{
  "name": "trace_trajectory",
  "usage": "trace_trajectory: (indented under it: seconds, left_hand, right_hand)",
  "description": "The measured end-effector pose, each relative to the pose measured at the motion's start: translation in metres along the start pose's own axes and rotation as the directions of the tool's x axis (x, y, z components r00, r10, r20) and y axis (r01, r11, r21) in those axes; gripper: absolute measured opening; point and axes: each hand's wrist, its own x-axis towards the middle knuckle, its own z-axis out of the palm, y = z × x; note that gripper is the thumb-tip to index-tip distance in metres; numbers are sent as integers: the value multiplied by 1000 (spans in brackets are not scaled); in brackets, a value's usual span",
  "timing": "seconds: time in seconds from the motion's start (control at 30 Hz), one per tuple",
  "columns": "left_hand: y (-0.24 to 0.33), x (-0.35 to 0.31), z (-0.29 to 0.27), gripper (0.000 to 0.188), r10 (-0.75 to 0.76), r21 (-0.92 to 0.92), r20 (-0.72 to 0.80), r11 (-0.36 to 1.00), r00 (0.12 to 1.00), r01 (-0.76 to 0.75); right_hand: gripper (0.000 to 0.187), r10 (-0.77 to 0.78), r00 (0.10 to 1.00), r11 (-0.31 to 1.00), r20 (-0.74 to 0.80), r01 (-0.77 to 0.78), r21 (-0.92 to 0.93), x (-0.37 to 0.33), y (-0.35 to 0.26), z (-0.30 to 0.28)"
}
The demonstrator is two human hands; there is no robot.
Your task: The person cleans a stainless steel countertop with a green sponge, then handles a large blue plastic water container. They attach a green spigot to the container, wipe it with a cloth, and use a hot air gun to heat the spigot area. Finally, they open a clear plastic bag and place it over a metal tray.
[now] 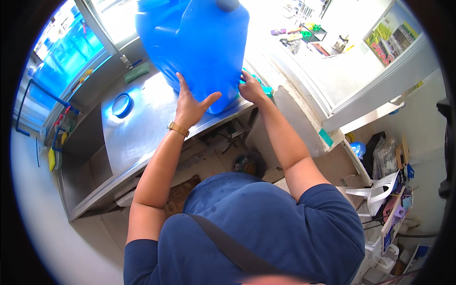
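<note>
A large blue plastic water container stands on the steel counter, its top cut off by the frame's upper edge. My left hand, with a gold-coloured watch at the wrist, lies against its near left side, fingers stretched and thumb spread wide. At the container's right edge, my right hand has its fingers bent against the side; part of them is hidden. To the left, a round blue cap rests on the metal. A green scrubbing pad sits farther back, beside a tap.
A steel sink basin lies left of the counter, with bottles and a yellow sponge by the wall. Blue pipe runs along the window. A white plastic chair and bags stand at the right.
</note>
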Motion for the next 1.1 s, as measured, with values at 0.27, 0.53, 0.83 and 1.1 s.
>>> trace_trajectory:
  seconds: [0.27, 0.53, 0.83, 1.1]
  left_hand:
    - [-1, 1, 0, 148, -42, -26, -95, 999, 995, 40]
    - [-8, -7, -16, 143, -74, 27, -89, 997, 993, 77]
    - [-14, -7, -15, 139, -62, 34, -104, 997, 993, 66]
    - [-38, -35, -34, 131, -98, 8, -50, 995, 994, 99]
  right_hand:
    - [58, -118, 992, 985, 47, 111, 131, -24, -6, -2]
    - [40, 93, 991, 983, 95, -77, -168, -9, 25, -13]
    - [39, 144, 988, 878, -61, -156, -453, 12, 40, 35]
    - [34, 209, 977, 972, 37, -203, -122, 18, 51, -6]
